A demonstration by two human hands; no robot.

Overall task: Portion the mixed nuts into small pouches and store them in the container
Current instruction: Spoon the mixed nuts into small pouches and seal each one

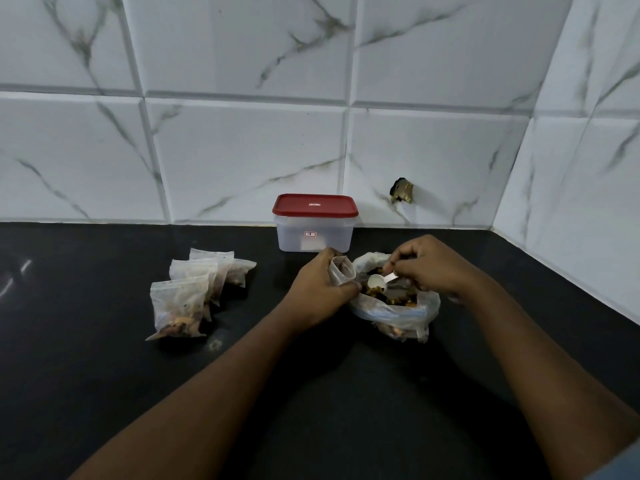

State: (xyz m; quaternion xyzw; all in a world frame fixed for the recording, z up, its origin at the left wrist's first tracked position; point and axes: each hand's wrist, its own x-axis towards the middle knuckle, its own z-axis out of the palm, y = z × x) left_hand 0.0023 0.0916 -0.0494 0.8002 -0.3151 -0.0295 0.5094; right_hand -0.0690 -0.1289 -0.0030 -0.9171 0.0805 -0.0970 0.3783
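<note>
I am gripping a small empty pouch in my left hand, fingers curled round it so its mouth is gaping toward three o'clock, just beside the open bag of mixed nuts. My right hand is pinching the handle of a little white scoop, whose bowl, seemingly empty, is hovering over the nuts at the bag's nine o'clock edge. To do this well, I judge I should be holding the pouch mouth wide and low against the bag's rim, tipping each scoopful slowly so nothing is spilling onto the black surface. Several filled pouches are lying at nine o'clock of my hands. The red-lidded container is standing closed at twelve o'clock.
</note>
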